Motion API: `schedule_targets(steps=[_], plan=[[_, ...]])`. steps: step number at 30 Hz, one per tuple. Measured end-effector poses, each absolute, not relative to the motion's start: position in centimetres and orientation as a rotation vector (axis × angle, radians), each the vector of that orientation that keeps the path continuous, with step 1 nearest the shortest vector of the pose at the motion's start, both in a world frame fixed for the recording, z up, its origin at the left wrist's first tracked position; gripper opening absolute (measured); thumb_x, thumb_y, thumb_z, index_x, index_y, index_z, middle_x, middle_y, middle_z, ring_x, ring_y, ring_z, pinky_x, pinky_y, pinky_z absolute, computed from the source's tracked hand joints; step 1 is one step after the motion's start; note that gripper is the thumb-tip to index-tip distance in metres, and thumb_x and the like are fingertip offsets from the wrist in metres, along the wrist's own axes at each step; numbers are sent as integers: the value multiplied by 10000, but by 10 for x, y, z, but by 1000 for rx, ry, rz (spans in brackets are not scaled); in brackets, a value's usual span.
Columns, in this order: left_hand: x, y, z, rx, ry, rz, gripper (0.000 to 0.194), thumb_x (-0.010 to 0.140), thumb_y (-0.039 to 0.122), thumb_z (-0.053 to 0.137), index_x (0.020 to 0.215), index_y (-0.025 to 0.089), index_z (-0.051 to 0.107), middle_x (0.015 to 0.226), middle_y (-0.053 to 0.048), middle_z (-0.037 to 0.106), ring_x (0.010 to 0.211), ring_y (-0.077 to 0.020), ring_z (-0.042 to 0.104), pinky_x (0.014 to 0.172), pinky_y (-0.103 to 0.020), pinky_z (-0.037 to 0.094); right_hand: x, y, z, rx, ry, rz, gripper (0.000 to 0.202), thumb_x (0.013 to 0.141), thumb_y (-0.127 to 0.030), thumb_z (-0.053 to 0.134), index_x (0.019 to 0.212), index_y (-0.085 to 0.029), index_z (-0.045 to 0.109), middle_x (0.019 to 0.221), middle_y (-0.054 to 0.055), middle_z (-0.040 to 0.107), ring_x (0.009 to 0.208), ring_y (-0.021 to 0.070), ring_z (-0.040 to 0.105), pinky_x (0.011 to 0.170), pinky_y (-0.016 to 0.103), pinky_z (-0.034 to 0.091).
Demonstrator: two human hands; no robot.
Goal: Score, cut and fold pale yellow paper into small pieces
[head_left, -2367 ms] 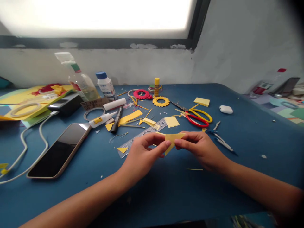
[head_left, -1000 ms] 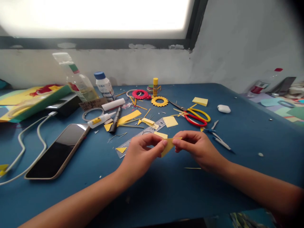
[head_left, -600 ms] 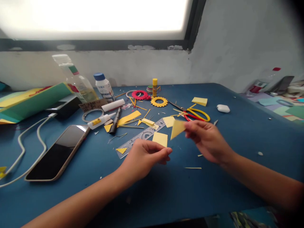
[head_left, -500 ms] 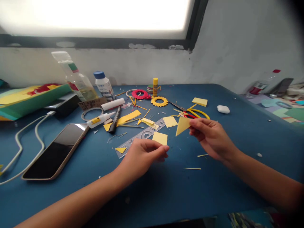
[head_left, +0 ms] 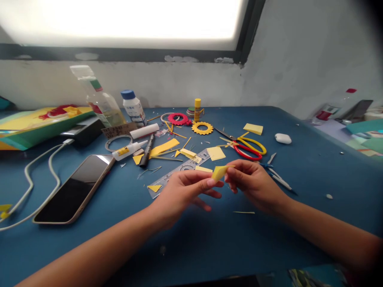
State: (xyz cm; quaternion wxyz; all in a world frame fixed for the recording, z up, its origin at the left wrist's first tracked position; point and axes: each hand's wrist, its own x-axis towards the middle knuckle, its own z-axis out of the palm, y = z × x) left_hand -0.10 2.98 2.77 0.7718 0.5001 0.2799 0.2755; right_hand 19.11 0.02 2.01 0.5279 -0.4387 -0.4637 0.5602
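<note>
A small folded yellow paper piece (head_left: 219,173) is held up between my two hands. My left hand (head_left: 187,189) pinches its left corner between thumb and forefinger, the other fingers spread below. My right hand (head_left: 254,181) grips its right end with thumb and fingertips. Beyond my left hand lies a clear ruler (head_left: 155,192), partly covered by yellow paper. Red and yellow scissors (head_left: 249,147) rest behind my right hand, and a blue-grey tool (head_left: 281,179) shows beside it. A pale yellow square (head_left: 216,153) lies just behind the held piece.
On the left are a phone (head_left: 74,189), a white cable (head_left: 26,171) and a black box (head_left: 80,133). Farther back stand a clear bottle (head_left: 104,103), a blue-capped bottle (head_left: 133,107) and a glue stick (head_left: 197,110). A white case (head_left: 283,138) lies at the right.
My right hand has brought the yellow paper down and left to my left hand, which now pinches it too. The scissors' handles and the blue-grey tool have come into fuller view.
</note>
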Motion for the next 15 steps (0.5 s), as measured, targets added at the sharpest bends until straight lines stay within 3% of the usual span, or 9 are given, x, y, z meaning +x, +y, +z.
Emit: schedule_targets(steps=[6, 10, 15], plan=[[0, 30, 27, 1015, 579, 597, 104, 773, 250, 706, 850, 181, 720, 811, -16, 671, 744, -115, 632, 526, -160, 527, 189, -2, 17, -943, -1088, 1458, 135, 740, -347, 725, 795, -228, 694, 646, -33, 632, 531, 60, 556, 478, 164, 461], [2, 29, 29, 1148, 703, 642, 132, 752, 270, 718, 820, 158, 703, 790, -23, 671, 746, -125, 635, 566, -177, 528, 190, -3, 20, -916, -1120, 1496, 302, 715, -445, 721, 909, -219, 676, 687, -22, 618, 580, 81, 587, 528, 189, 500], [4, 28, 28, 1243, 832, 711, 183, 742, 290, 701, 809, 140, 618, 734, -16, 670, 690, -145, 664, 585, -216, 525, 189, -4, 22, -1058, -1225, 1473, 301, 746, -287, 716, 1022, -218, 621, 778, -21, 616, 600, 72, 583, 576, 200, 511]])
